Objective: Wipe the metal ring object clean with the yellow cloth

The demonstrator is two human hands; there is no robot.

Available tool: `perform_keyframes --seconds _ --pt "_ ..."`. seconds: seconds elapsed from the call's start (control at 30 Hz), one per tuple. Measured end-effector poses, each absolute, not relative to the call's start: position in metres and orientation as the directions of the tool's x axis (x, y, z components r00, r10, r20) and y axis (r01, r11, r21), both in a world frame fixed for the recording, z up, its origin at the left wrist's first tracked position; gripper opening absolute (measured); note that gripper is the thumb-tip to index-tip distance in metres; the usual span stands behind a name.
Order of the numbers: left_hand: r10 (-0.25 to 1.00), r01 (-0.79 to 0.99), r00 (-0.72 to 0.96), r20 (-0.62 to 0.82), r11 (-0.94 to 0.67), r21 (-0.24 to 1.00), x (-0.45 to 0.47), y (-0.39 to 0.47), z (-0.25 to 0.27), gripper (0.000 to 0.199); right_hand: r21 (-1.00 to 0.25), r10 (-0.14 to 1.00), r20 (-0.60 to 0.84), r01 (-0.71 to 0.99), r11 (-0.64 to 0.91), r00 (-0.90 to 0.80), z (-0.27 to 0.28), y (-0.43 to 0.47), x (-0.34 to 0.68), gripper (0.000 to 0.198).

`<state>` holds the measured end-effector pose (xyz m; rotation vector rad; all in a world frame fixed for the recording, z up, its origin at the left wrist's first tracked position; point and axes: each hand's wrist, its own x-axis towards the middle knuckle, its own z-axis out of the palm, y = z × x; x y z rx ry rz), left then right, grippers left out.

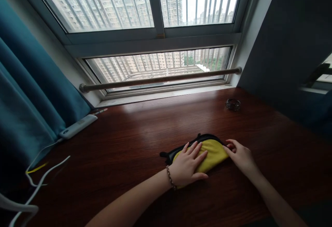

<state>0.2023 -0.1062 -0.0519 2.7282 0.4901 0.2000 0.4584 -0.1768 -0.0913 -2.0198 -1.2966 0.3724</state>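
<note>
A folded yellow cloth (213,153) with a rounded edge lies on the table. Along its far side runs a black edge (178,150) that looks like a zip pouch, with a small tab at the left end; how the two join is hidden. My left hand (187,166), with a beaded bracelet at the wrist, rests flat on the yellow cloth, fingers spread. At the cloth's right corner, my right hand (240,156) pinches with thumb and fingers bent together. The exact spot between those fingertips is partly hidden.
A glass ashtray-like dish (232,104) stands at the back right of the brown wooden table (129,126). On the left are a white power strip (78,126), white cables (52,169) and a blue curtain (31,82). A rail (160,79) crosses the window behind.
</note>
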Motion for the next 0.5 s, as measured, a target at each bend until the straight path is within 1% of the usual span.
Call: perform_keyframes --seconds 0.03,0.1,0.17,0.23,0.27,0.33,0.4,0.5 --pt "0.39 0.338 0.918 0.069 -0.863 0.375 0.203 -0.106 -0.05 0.077 -0.671 0.896 0.132 0.704 -0.234 0.424 -0.088 -0.173 0.461 0.037" --pt "0.505 0.45 0.861 0.057 -0.809 0.377 0.202 -0.105 -0.046 0.069 -0.634 0.93 0.163 0.757 -0.157 0.329 -0.077 -0.163 0.466 0.033" --pt "0.644 0.584 0.763 0.047 -0.72 0.375 0.196 -0.101 -0.039 0.051 -0.599 0.961 0.194 0.8 -0.042 0.196 -0.064 -0.149 0.466 0.026" --pt "0.737 0.679 0.675 0.024 -0.634 0.37 0.184 -0.097 -0.034 0.034 -0.583 0.982 0.183 0.809 0.08 0.034 -0.056 -0.133 0.463 0.016" --pt "0.767 0.713 0.641 0.002 -0.596 0.37 0.176 -0.094 -0.032 0.028 -0.58 0.985 0.168 0.804 0.128 -0.036 -0.054 -0.125 0.46 0.012" --pt "0.803 0.757 0.593 -0.061 -0.53 0.381 0.159 -0.091 -0.031 0.022 -0.574 0.982 0.142 0.798 0.181 -0.121 -0.056 -0.113 0.456 0.013" --pt "0.818 0.776 0.564 -0.112 -0.479 0.41 0.143 -0.09 -0.033 0.023 -0.566 0.98 0.127 0.8 0.2 -0.155 -0.063 -0.105 0.455 0.015" --pt "0.835 0.78 0.531 -0.141 -0.417 0.467 0.131 -0.09 -0.04 0.026 -0.555 0.975 0.13 0.801 0.224 -0.182 -0.073 -0.101 0.456 0.009"
